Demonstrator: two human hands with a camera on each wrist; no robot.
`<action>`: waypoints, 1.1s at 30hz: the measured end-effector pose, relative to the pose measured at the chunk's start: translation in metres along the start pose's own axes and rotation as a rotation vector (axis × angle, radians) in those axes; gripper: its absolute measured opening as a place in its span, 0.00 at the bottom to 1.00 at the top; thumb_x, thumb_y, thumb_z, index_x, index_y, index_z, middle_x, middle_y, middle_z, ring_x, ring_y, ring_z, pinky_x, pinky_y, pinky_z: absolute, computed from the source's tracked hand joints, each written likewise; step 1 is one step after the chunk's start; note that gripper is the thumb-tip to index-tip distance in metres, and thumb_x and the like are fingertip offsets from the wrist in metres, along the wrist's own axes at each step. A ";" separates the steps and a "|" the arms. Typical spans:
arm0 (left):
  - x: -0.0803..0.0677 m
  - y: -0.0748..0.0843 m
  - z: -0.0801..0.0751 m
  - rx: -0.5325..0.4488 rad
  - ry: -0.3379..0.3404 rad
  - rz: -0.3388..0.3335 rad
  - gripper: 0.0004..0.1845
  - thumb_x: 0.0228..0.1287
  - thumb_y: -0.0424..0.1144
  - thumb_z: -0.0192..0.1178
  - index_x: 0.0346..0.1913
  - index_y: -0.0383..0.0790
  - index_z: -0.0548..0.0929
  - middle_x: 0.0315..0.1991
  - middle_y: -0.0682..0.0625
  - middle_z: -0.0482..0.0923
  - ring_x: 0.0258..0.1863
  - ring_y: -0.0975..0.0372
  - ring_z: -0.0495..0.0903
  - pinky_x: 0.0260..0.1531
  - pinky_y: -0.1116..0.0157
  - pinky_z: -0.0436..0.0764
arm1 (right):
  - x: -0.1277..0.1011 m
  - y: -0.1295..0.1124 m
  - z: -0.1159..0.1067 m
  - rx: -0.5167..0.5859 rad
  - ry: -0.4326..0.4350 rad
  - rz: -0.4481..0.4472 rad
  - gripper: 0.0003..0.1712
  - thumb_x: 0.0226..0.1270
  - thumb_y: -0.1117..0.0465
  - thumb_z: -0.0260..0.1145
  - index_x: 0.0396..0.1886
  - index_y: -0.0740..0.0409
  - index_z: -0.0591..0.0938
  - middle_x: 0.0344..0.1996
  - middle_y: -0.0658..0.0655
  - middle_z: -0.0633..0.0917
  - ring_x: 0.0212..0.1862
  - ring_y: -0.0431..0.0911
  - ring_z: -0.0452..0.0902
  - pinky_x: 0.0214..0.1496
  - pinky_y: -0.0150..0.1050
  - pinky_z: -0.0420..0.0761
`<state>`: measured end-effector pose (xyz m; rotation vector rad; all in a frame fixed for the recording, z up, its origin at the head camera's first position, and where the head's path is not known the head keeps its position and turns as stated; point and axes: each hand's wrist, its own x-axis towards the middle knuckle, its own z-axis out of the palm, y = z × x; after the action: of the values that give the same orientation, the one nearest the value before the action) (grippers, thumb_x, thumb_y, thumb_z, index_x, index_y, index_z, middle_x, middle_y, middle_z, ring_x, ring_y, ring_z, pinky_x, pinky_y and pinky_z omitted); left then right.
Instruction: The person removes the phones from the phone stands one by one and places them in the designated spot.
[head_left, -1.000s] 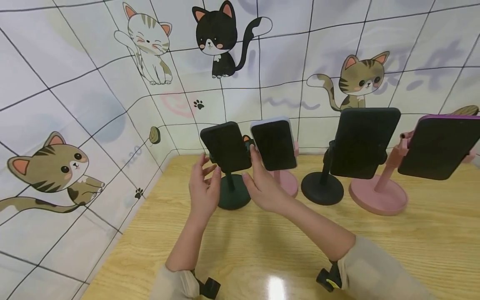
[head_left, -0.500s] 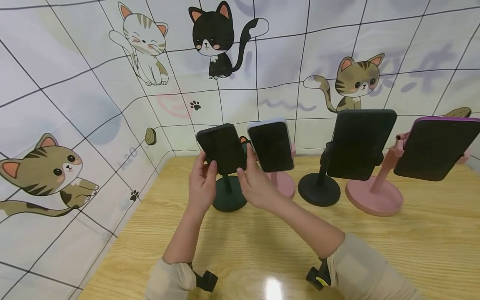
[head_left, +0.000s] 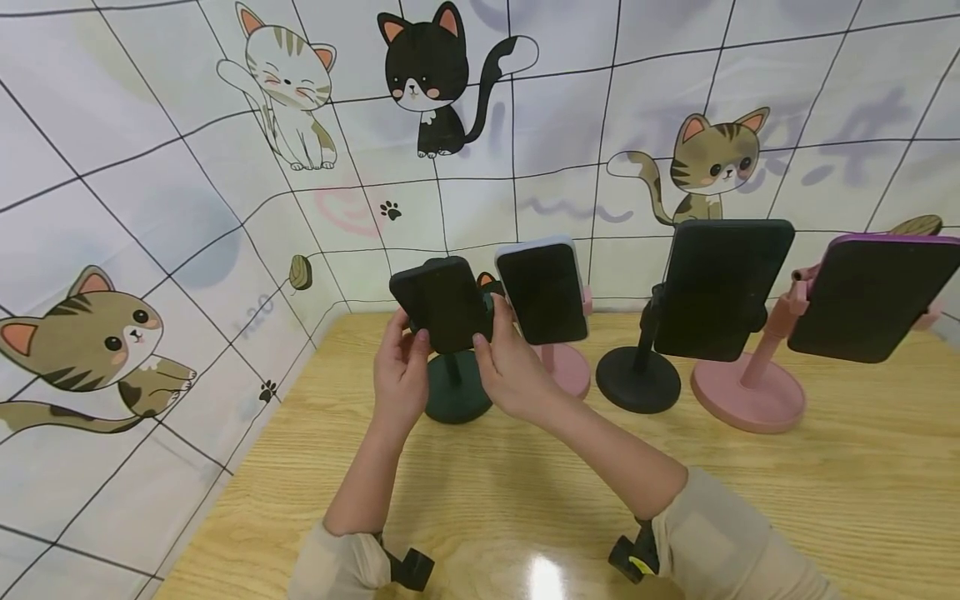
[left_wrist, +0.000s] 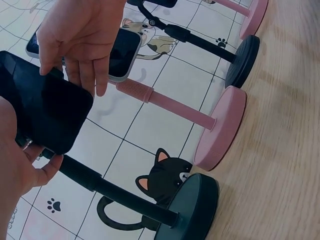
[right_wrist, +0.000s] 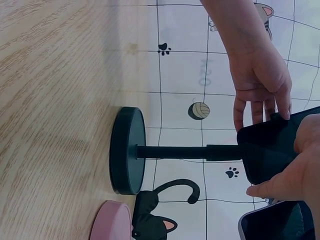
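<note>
A black smartphone [head_left: 444, 302] sits in the dark green phone stand [head_left: 459, 402] at the left of the row, its face tilted back. My left hand [head_left: 401, 375] holds the phone's lower left side, thumb in front and fingers behind. On the lower right side, my right hand [head_left: 517, 371] grips it the same way, with the thumb near the bottom corner. In the right wrist view the stand's round base [right_wrist: 128, 151] is flat on the table, and its post runs up behind the phone. The clamp behind the phone is mostly hidden.
To the right stand a pink phone stand [head_left: 573, 371] with a white-edged phone [head_left: 544, 292], a black stand [head_left: 637, 387] with a dark phone [head_left: 723, 287], and another pink stand [head_left: 750, 404] with a purple-edged phone [head_left: 873, 296]. A cat-print wall cloth [head_left: 562, 150] rises behind the wooden table [head_left: 480, 492].
Both hands have closed in from beside the phone and taken hold of its sides. The phone's top has since tipped backward and lower. The other stands stay put.
</note>
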<state>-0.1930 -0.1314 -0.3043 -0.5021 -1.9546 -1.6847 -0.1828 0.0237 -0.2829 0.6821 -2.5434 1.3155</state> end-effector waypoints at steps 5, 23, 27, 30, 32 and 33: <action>-0.004 -0.003 -0.002 -0.040 0.029 0.034 0.17 0.66 0.27 0.46 0.57 0.31 0.69 0.46 0.47 0.72 0.38 0.66 0.77 0.43 0.67 0.77 | 0.000 0.000 0.002 0.006 0.039 -0.023 0.29 0.72 0.62 0.42 0.66 0.71 0.46 0.45 0.71 0.75 0.50 0.57 0.73 0.51 0.47 0.72; -0.016 -0.011 -0.015 -0.136 0.068 0.124 0.15 0.59 0.22 0.53 0.51 0.24 0.72 0.39 0.55 0.76 0.40 0.65 0.79 0.42 0.70 0.76 | -0.002 0.001 -0.005 0.020 -0.010 -0.175 0.17 0.69 0.64 0.50 0.56 0.64 0.65 0.36 0.59 0.78 0.33 0.45 0.74 0.33 0.37 0.71; -0.019 -0.010 -0.017 -0.143 0.084 0.125 0.12 0.57 0.22 0.56 0.45 0.28 0.76 0.36 0.57 0.77 0.35 0.67 0.78 0.36 0.74 0.76 | -0.002 0.002 -0.012 0.040 -0.036 -0.232 0.18 0.67 0.66 0.54 0.55 0.63 0.68 0.41 0.57 0.78 0.41 0.44 0.76 0.40 0.37 0.75; -0.022 -0.009 -0.018 -0.138 0.066 0.145 0.13 0.56 0.21 0.56 0.45 0.32 0.77 0.35 0.57 0.77 0.28 0.67 0.74 0.26 0.75 0.72 | -0.004 0.004 -0.016 0.045 -0.032 -0.261 0.17 0.65 0.67 0.56 0.53 0.64 0.70 0.37 0.55 0.78 0.40 0.43 0.76 0.42 0.37 0.76; -0.024 -0.008 -0.018 -0.134 0.053 0.161 0.14 0.56 0.21 0.55 0.45 0.33 0.77 0.35 0.57 0.77 0.24 0.67 0.71 0.20 0.75 0.69 | -0.005 0.005 -0.018 0.054 -0.032 -0.272 0.15 0.64 0.68 0.57 0.50 0.63 0.72 0.37 0.54 0.79 0.40 0.42 0.76 0.43 0.37 0.76; -0.025 -0.008 -0.018 -0.129 0.046 0.174 0.13 0.56 0.20 0.55 0.45 0.30 0.77 0.34 0.57 0.76 0.22 0.67 0.69 0.18 0.73 0.66 | -0.006 0.006 -0.018 0.057 -0.031 -0.279 0.15 0.63 0.68 0.58 0.49 0.63 0.72 0.37 0.54 0.79 0.41 0.42 0.77 0.44 0.37 0.77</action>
<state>-0.1753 -0.1495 -0.3232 -0.6553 -1.7242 -1.7026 -0.1812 0.0431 -0.2784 1.0327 -2.3346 1.2926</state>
